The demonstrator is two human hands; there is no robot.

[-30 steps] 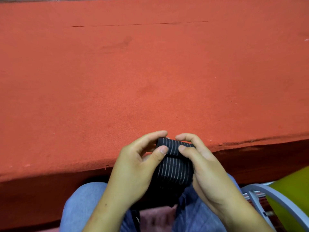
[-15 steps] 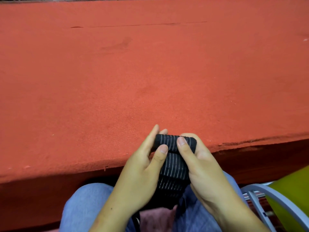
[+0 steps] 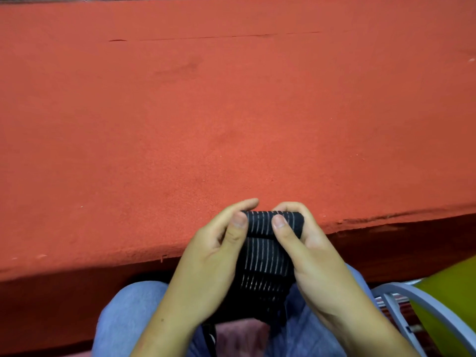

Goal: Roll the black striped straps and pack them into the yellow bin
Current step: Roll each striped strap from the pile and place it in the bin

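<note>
The left hand (image 3: 206, 266) pinches the left end of a part-rolled, soft black elastic strap with thin pale stripes (image 3: 265, 256), at the near edge of the red felt table (image 3: 231, 112). The right hand (image 3: 316, 261) pinches its right end. Limp and light, it probably loosens unless both ends are squeezed.

I count one black striped strap (image 3: 265, 256), two hands, left hand (image 3: 206, 266) and right hand (image 3: 316, 264), one red table (image 3: 231, 112), one yellow bin (image 3: 453, 300), one grey frame (image 3: 431, 306).
</note>
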